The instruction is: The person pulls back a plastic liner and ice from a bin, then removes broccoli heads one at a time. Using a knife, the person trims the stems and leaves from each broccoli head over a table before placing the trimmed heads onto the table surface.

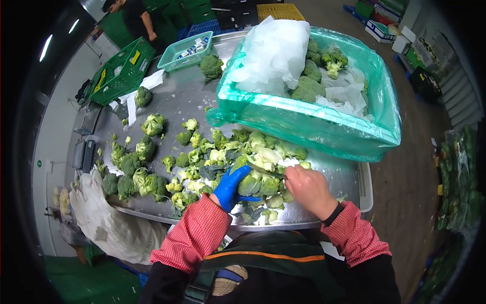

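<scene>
My left hand [229, 190], in a blue glove, is closed round a broccoli head [251, 185] near the front of the metal table. My right hand [309, 192], bare, grips a knife [267, 172] whose blade lies against the stalk side of that head. The handle is mostly covered by my fingers. Cut broccoli florets [195, 158] and pale stalk pieces [268, 155] lie heaped beyond and beside my hands. Several larger broccoli heads [130, 164] are spread over the left part of the table.
A box lined with green plastic [309, 119] holds broccoli and white wrapping at the back right. Behind are a light green basket [185, 53] and a green crate [121, 71]. A white sack [104, 213] hangs at the left edge. Another person [134, 20] stands at the far left.
</scene>
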### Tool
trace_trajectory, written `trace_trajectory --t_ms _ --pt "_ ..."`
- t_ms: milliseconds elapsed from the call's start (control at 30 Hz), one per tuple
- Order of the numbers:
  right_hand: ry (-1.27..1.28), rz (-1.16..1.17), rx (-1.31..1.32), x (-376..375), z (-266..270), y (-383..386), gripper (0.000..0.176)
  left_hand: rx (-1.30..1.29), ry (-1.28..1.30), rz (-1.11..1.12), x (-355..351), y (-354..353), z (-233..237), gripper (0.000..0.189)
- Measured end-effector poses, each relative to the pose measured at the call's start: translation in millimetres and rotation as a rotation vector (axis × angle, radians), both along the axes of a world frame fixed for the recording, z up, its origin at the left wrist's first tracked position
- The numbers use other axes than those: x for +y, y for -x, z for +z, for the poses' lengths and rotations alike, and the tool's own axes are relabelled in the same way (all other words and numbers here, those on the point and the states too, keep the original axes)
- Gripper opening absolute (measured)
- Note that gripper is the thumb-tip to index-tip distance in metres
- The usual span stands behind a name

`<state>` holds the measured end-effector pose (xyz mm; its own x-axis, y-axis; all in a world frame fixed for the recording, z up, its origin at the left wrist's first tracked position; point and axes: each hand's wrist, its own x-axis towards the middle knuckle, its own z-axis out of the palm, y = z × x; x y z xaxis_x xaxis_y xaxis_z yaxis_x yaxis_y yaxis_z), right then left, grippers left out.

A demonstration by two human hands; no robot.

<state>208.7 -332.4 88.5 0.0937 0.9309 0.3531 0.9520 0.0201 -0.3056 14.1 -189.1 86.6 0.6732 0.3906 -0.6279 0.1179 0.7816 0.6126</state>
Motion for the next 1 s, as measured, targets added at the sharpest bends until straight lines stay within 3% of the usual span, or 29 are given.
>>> trace_trajectory --t_ms 133,233,300,333,367,400,467,500,600,700,800,900,1000 --pt "-0.003 -0.004 0.051 -1 -25 -14 0.021 -0.022 -0.1 -0.017 -4 -5 0 0.053" --pt "-0.036 -0.015 0.093 -7 -54 -28 0.018 0.02 -0.11 0.102 -13 -9 -7 0.061" --pt "0.148 -0.201 -0.081 -28 -103 -55 0.013 -0.086 -0.545 0.078 0 14 -20 0.065" --pt "0.121 -0.285 -0.01 -35 -104 -67 0.012 -0.148 -0.772 0.053 17 22 -19 0.068" --pt "0.1 -0.349 0.053 -41 -100 -79 0.011 -0.168 -0.719 0.07 23 23 25 0.073" --pt "0.118 -0.401 0.145 -56 -98 -72 0.011 -0.097 -0.6 0.244 22 26 32 0.076" --pt "0.032 -0.356 0.314 -38 -72 -44 0.011 0.145 -0.575 0.252 23 12 31 0.076" --pt "-0.038 -0.336 0.379 -17 -55 -37 0.011 0.197 -0.588 0.258 28 12 6 0.083" --pt "-0.016 -0.242 0.496 -4 -32 -21 0.013 0.04 -0.508 0.247 24 10 -4 0.09" --pt "-0.087 -0.188 0.679 3 -16 -14 0.016 0.117 -0.577 0.218 22 13 -3 0.084" --pt "-0.157 -0.053 0.721 20 13 0 0.018 0.078 -0.776 0.027 18 2 9 0.081" --pt "-0.203 0.031 0.683 40 30 15 0.019 0.06 -0.97 -0.032 7 -5 -1 0.081" --pt "-0.088 0.045 0.537 52 31 24 0.019 0.102 -1.152 -0.066 3 -6 -6 0.081"
